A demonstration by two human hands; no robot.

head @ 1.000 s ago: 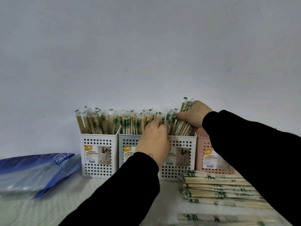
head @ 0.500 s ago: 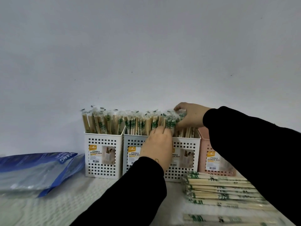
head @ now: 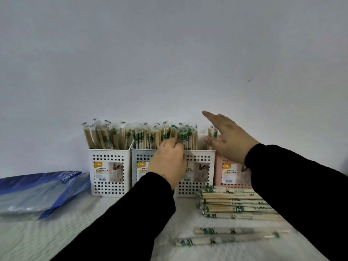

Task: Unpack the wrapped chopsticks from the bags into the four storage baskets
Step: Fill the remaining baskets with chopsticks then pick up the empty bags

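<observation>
A plain pale grey wall [head: 169,53] fills the far side, and below it a white textured worktop [head: 37,240] carries everything. At the left lies a flat blue and clear plastic bag [head: 37,193], well apart from the hands. Along the wall stands a row of four perforated plastic storage baskets: a white one [head: 109,172] on the left, a pale blue-grey one [head: 140,166] touching it, another white one [head: 197,170], and a pink one [head: 231,174] on the right. The three left baskets are packed with upright wrapped bamboo chopsticks [head: 131,135], green print showing on their clear sleeves; a few sticks rise at the pink basket's left edge. Black sleeves come in from the near side. The left hand [head: 169,161] is up against the third basket's front rim, fingers curled into the chopstick bundle there, gripping it as far as can be seen. The right hand [head: 226,136] hovers over the gap between third and fourth baskets, fingers straight and spread, holding nothing. On the near right, a loose pile of wrapped chopsticks [head: 235,204] lies flat just in front of the baskets, and two single wrapped pairs [head: 226,236] lie nearer.
</observation>
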